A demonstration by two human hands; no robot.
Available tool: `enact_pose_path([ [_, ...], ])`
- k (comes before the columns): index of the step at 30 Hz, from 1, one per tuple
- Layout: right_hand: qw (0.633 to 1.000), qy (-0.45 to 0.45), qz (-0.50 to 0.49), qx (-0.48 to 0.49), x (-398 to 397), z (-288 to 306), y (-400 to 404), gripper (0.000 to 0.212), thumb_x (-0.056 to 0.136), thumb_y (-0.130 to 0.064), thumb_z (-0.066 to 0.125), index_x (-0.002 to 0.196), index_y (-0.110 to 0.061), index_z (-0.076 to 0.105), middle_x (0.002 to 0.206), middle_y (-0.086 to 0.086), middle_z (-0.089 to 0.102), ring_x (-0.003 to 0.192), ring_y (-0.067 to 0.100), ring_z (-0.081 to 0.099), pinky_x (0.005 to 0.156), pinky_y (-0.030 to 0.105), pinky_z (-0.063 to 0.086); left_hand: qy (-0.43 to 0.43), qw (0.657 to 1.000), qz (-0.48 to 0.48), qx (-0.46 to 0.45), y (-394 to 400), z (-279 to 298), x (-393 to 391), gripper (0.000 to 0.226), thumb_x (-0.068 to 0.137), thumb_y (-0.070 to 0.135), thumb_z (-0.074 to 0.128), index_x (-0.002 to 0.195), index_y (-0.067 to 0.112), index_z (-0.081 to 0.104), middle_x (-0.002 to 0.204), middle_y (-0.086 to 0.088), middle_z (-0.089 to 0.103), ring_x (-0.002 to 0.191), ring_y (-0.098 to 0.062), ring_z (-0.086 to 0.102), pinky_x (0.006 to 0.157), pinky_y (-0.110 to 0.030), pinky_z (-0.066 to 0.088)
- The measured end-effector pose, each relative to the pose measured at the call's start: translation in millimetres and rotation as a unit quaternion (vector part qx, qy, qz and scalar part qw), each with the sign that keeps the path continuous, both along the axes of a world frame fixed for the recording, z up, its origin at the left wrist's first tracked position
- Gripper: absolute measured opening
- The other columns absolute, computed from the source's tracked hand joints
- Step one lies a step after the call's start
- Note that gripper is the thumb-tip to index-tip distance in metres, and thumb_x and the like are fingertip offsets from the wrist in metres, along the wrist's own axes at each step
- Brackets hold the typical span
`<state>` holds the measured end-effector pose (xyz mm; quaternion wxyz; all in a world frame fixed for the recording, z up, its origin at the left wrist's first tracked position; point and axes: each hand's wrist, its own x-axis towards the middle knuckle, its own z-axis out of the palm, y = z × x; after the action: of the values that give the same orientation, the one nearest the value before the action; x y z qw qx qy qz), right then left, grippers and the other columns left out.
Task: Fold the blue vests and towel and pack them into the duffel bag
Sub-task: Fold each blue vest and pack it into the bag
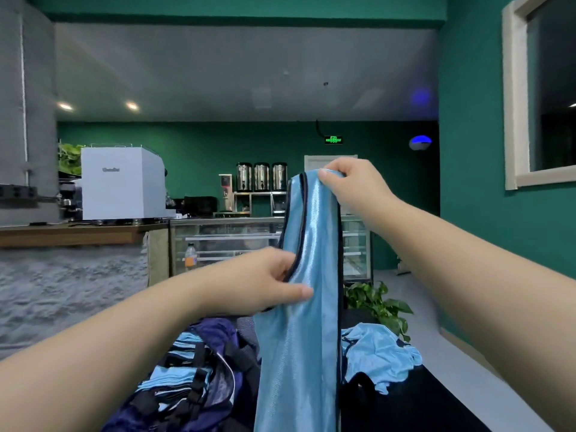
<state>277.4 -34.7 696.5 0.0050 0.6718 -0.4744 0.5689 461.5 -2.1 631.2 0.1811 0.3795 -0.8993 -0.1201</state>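
A shiny light-blue vest (307, 322) with dark trim hangs upright in front of me, gathered into a long narrow strip. My right hand (349, 185) pinches its top end, raised high. Lower down, my left hand (268, 282) grips the vest's left trimmed edge, thumb across the fabric. Below left lies the open dark-blue duffel bag (218, 378), with several folded light-blue vests (174, 375) stacked inside. Another crumpled blue vest (377, 353) lies on the dark table (414, 406) to the right.
A potted green plant (380, 304) stands behind the table at the right. A counter with a white coffee machine (121, 182) runs along the left, and a glass display case (224, 244) sits behind the vest. Grey floor (414, 294) opens to the right.
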Motion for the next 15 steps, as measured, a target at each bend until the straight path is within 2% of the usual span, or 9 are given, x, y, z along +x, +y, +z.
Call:
enact_pose_path([
  [3,0.999,-0.024,-0.031,0.014,-27,-8,-8,0.021,0.097,-0.027,0.051,0.095,-0.011,0.064,0.074,-0.007,0.052,0.063,0.01,0.046,0.054,0.024,0.036,-0.195,0.974,0.068,-0.099,-6,-19,9,0.045,0.089,0.061,0.048,0.079,0.016,0.048,0.069,0.007,0.044,0.057,-0.01,0.038,0.054,-0.026,0.03],
  [6,0.998,-0.016,-0.051,0.038,-46,-18,-15,0.018,0.097,-0.027,0.052,0.093,-0.014,0.063,0.072,-0.009,0.052,0.06,0.008,0.044,0.052,0.024,0.033,-0.28,0.936,0.074,-0.198,-20,-20,24,0.049,0.086,0.07,0.036,0.077,0.022,0.044,0.076,0.008,0.048,0.065,-0.008,0.044,0.062,-0.029,0.04],
  [8,0.998,-0.026,-0.055,0.017,-51,-20,-16,0.017,0.097,-0.027,0.051,0.09,-0.015,0.061,0.071,-0.009,0.051,0.061,0.007,0.045,0.053,0.024,0.034,-0.265,0.925,0.052,-0.268,-30,-12,34,0.058,0.081,0.079,0.018,0.08,0.027,0.044,0.081,0.012,0.048,0.072,0.001,0.047,0.068,-0.024,0.042],
  [9,0.997,-0.041,-0.062,-0.014,-51,-19,-15,0.016,0.097,-0.027,0.051,0.089,-0.016,0.06,0.072,-0.01,0.052,0.064,0.007,0.046,0.054,0.023,0.035,-0.224,0.929,0.038,-0.294,-33,-7,37,0.057,0.077,0.08,0.013,0.077,0.031,0.042,0.08,0.015,0.047,0.073,0.005,0.047,0.065,-0.016,0.038],
  [11,0.992,-0.064,-0.074,-0.078,-53,-17,-13,0.015,0.097,-0.027,0.051,0.09,-0.018,0.06,0.078,-0.008,0.054,0.072,0.009,0.048,0.058,0.02,0.036,-0.13,0.937,0.01,-0.324,-40,-3,41,0.047,0.076,0.075,0.014,0.072,0.033,0.037,0.075,0.014,0.045,0.076,0.009,0.047,0.062,-0.012,0.035],
  [12,0.992,-0.051,-0.08,-0.078,-54,-18,-12,0.015,0.097,-0.026,0.051,0.092,-0.017,0.062,0.08,-0.008,0.054,0.076,0.01,0.049,0.06,0.021,0.036,-0.109,0.942,0.006,-0.317,-44,-5,43,0.046,0.076,0.073,0.016,0.071,0.033,0.037,0.075,0.013,0.046,0.078,0.009,0.047,0.063,-0.011,0.035],
  [15,0.995,0.044,-0.084,0.007,-56,-27,-16,0.016,0.096,-0.027,0.055,0.094,-0.015,0.064,0.076,-0.007,0.053,0.074,0.01,0.047,0.06,0.022,0.035,-0.159,0.957,0.004,-0.242,-52,-24,46,0.053,0.073,0.083,0.013,0.072,0.036,0.037,0.077,0.014,0.046,0.078,0.012,0.046,0.063,-0.011,0.034],
])
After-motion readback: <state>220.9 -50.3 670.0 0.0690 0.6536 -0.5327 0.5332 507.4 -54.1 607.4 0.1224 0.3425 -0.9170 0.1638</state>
